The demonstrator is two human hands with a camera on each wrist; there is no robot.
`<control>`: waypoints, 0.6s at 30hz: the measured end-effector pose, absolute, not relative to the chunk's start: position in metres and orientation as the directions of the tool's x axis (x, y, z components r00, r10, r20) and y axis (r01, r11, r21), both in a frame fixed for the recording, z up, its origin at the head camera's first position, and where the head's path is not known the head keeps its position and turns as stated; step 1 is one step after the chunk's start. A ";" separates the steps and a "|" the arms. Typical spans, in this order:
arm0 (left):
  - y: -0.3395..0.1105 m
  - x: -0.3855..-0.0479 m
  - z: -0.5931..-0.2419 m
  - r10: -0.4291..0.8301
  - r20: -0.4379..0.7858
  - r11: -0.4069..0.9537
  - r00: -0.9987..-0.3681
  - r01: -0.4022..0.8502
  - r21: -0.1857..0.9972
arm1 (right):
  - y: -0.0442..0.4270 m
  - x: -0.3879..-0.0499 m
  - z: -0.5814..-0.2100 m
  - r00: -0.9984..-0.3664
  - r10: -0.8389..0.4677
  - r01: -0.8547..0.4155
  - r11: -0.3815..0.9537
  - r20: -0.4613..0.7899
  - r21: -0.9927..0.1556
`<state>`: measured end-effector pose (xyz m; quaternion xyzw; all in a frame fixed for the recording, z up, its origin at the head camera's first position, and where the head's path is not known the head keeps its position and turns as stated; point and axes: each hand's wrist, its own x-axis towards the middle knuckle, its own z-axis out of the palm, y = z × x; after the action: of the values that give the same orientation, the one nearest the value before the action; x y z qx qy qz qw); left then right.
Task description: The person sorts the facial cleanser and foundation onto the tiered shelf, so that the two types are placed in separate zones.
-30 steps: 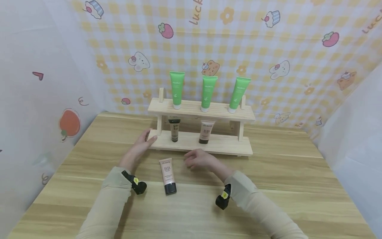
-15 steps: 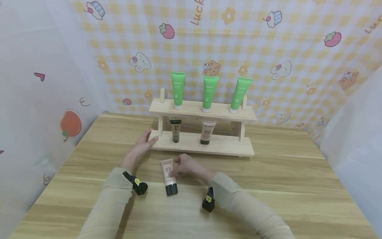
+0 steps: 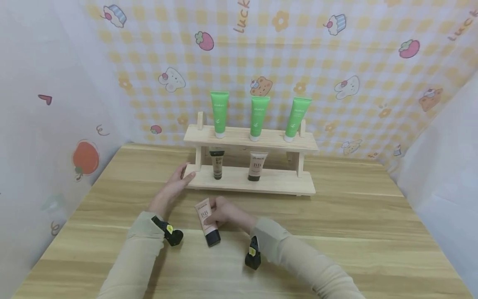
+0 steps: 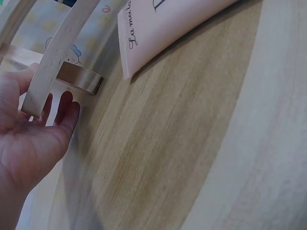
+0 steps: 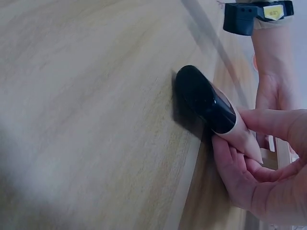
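Observation:
My right hand [image 3: 227, 214] pinches a pink BB cream tube [image 3: 203, 212] with a black cap, thumb on the front and fingers on the far side. In the right wrist view the capped end [image 5: 204, 100] points away from the palm, close to the tabletop. At the left end of a two-tier wooden display rack [image 3: 280, 182], my left hand [image 3: 175, 185] grips the lower board. The left wrist view has the thumb on one side of that board [image 4: 53, 62] and fingers on the other.
On the rack's top tier stand three green tubes [image 3: 259, 118]. The lower tier bears a dark-capped small tube [image 3: 217, 166] and another BB cream tube [image 3: 257, 166]. A checked cloth [image 3: 231, 62] hangs behind the rack. Wooden tabletop [image 3: 354, 207] extends to both sides.
My right hand has moved left and down from in front of the rack and taken hold of the BB cream tube, which is now tilted more. My left hand stays on the rack.

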<state>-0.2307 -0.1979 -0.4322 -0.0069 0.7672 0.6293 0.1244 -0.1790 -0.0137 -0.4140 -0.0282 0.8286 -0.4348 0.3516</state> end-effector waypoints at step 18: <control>-0.197 -0.229 -0.432 0.141 -0.213 0.200 -0.967 -0.183 0.963 | 0.027 -0.184 -0.409 -0.699 -0.423 0.323 0.532 -0.576 -0.782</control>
<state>-0.2294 -0.1972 -0.4316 -0.0135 0.7639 0.6323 0.1282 -0.1842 0.0269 -0.4090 -0.0318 0.7854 -0.4825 0.3865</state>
